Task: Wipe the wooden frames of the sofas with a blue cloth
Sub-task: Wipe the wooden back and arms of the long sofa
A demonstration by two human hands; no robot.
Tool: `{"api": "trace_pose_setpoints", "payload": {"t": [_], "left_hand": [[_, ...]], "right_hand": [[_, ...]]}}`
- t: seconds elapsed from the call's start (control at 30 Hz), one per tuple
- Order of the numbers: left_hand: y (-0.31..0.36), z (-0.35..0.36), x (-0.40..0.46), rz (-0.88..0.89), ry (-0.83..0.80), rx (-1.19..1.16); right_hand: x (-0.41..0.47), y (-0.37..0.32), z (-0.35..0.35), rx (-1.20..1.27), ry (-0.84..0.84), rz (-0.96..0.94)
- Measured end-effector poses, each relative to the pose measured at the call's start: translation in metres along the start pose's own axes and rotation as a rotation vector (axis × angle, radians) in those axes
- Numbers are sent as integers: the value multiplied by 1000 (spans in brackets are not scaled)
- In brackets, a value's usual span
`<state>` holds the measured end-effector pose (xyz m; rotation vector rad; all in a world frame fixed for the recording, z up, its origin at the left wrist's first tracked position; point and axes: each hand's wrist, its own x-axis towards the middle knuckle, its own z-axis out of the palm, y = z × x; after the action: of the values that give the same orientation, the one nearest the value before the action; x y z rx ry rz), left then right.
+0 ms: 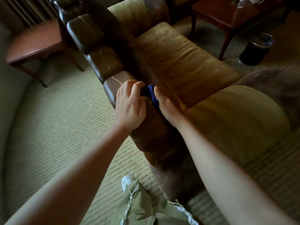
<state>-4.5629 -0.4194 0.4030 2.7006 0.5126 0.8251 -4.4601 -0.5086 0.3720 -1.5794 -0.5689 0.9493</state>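
Nearest the camera are olive-green trousers with a pale drawstring (pixel 142 210) and one white perforated shoe (pixel 127 182) on the ribbed beige carpet (pixel 65 127). Two bare forearms reach forward over the back of a brown and tan upholstered sofa (pixel 186 62).

The left hand (pixel 129 106) lies palm down on the sofa's padded brown top rail (pixel 100 62), fingers curled over its far edge and resting on it, gripping nothing loose. The right hand (pixel 165 104) sits just beside it on the seat side of the rail, thumb up, pressing a crumpled bright blue cloth (pixel 152 94) against the rail. Only a small strip of cloth shows between the two hands; how the right fingers close around it is hidden.

The rail's long axis runs from the lower middle up and to the left, ending in a dark polished wooden scroll (pixel 58 7).

Beyond it, to the left, stands a reddish wooden side table (pixel 32 44). Farther right is another dark wooden table (pixel 230 15), with a black cylindrical bin (pixel 256 49) near its leg.
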Motion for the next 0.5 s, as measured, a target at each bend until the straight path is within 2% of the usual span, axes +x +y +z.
{"api": "trace_pose_setpoints", "payload": {"t": [0.13, 0.27, 0.4, 0.5], "left_hand": [[2, -1, 1, -9, -32, 19], [4, 1, 3, -15, -62, 60], [2, 2, 1, -25, -44, 71], [3, 2, 0, -30, -27, 62]], "right_hand": [[-13, 16, -2, 26, 15, -70], [-40, 60, -3, 116, 85, -11], [-81, 118, 3, 376, 185, 249], [-93, 135, 4, 403, 294, 504]]}}
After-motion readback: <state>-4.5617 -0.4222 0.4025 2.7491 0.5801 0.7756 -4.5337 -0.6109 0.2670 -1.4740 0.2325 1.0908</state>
